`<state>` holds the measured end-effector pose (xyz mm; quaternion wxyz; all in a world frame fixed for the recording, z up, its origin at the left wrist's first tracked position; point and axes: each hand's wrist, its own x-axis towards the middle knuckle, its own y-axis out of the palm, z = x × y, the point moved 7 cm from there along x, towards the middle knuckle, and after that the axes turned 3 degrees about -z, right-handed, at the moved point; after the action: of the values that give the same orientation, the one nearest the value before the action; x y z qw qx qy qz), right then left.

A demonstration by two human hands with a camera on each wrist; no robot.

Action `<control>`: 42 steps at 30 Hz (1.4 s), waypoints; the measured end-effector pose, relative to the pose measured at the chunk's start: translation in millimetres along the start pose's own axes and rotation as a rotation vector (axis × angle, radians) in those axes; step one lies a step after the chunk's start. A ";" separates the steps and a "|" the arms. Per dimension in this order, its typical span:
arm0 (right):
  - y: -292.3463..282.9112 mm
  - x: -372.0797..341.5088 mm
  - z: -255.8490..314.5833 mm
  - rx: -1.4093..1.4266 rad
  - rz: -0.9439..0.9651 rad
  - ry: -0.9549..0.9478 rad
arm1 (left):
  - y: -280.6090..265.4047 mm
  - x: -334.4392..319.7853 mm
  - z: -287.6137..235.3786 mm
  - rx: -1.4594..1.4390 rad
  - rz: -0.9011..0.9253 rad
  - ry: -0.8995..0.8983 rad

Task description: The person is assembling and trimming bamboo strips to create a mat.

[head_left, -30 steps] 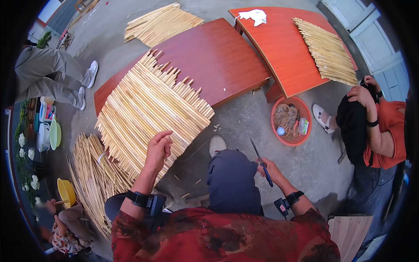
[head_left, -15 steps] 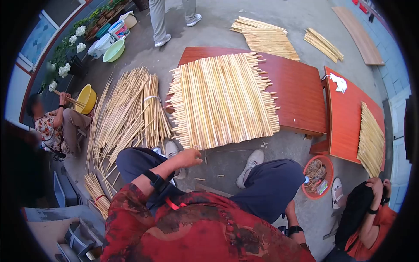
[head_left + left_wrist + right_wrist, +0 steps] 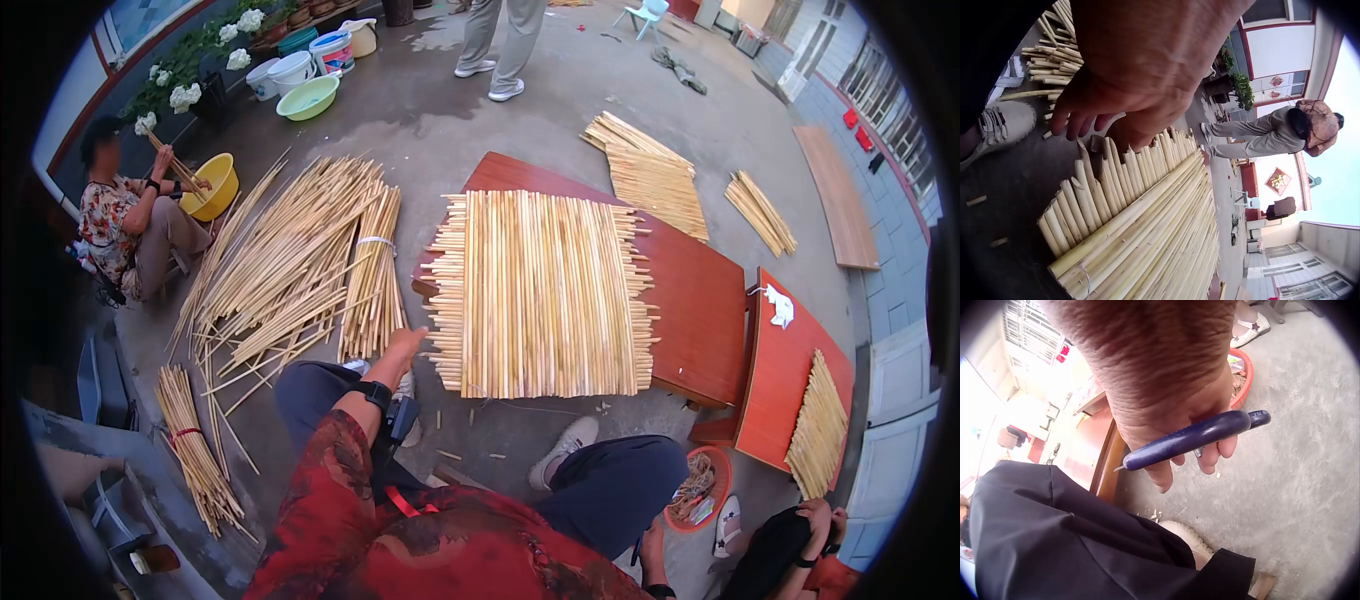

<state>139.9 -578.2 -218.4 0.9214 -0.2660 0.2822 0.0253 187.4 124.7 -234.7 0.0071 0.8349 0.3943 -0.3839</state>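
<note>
The left hand (image 3: 404,345) is at the left edge of a mat of pale stalks (image 3: 545,295), which lies on a dark red table (image 3: 690,320). In the left wrist view its fingers (image 3: 1129,134) are loosely bent at the uneven stalk ends (image 3: 1116,178); whether they pinch one is hard to tell. Low beside the right knee, the right hand (image 3: 652,550) holds scissors with dark blue handles (image 3: 1188,440), seen in the right wrist view with the fingers partly hidden behind them. A thread (image 3: 1087,281) shows on the mat's near edge.
Loose stalks (image 3: 290,260) and tied bundles lie on the floor at left. An orange-red table (image 3: 775,385) with a smaller mat stands at right, above a basket (image 3: 722,490). One person sits by a yellow basin (image 3: 222,185); another sits lower right, another stands behind.
The head view has swung to the right. The left hand has moved from in front of the mat to its left edge. The right hand with the scissors has dropped beside the knee.
</note>
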 end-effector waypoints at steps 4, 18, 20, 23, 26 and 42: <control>-15.4 -8.1 -15.1 0.003 -0.005 0.028 | 25.1 28.8 20.6 -0.001 0.148 -0.108; -42.4 -75.7 297.4 0.549 -0.383 -0.339 | 87.9 -38.5 65.3 -0.164 0.471 -0.136; -24.3 -89.6 336.5 0.612 -0.234 -0.377 | 97.5 -51.9 57.9 -0.117 0.538 -0.161; 25.8 -117.5 382.5 0.636 0.099 -0.354 | 112.7 -54.4 64.6 0.041 0.688 -0.232; 64.0 -123.9 386.7 0.603 0.211 -0.295 | 97.6 -68.0 23.1 0.587 0.642 0.067; 199.7 11.3 226.0 0.654 0.072 0.340 | 47.9 18.3 -32.8 0.067 0.244 -0.169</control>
<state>224.5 -294.3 -161.4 0.8962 0.0524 0.4336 -0.0785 247.3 113.9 -237.4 0.0591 0.8411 0.2751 -0.4619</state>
